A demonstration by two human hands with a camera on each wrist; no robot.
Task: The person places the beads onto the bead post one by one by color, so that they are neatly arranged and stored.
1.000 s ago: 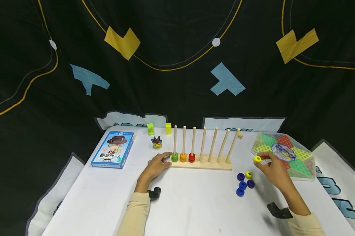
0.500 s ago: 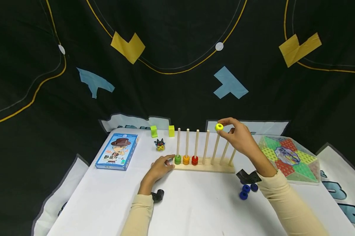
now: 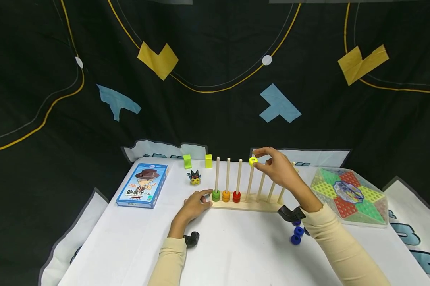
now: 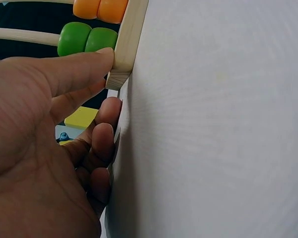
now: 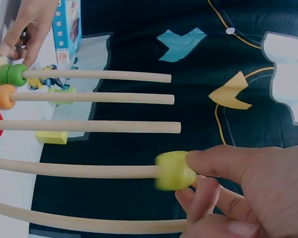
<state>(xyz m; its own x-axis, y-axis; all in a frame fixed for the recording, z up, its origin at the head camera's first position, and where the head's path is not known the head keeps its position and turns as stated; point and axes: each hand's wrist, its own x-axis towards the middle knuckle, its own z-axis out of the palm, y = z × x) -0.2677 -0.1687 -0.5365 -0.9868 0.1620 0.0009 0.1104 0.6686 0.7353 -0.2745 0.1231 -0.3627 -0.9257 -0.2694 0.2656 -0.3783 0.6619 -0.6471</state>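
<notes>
Right hand pinches the yellow bead at the tip of the fourth peg from left, best lowered square-on while left hand grips the base end (right wrist view shows peg meeting bead close up; only head view shows loose blue beads).

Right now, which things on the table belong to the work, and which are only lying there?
Likely part of the job: rack, yellow bead, green beads, orange beads, red beads, blue beads.

Apparently just lying about: blue box, figure, green block, yellow block, clear case.
</notes>
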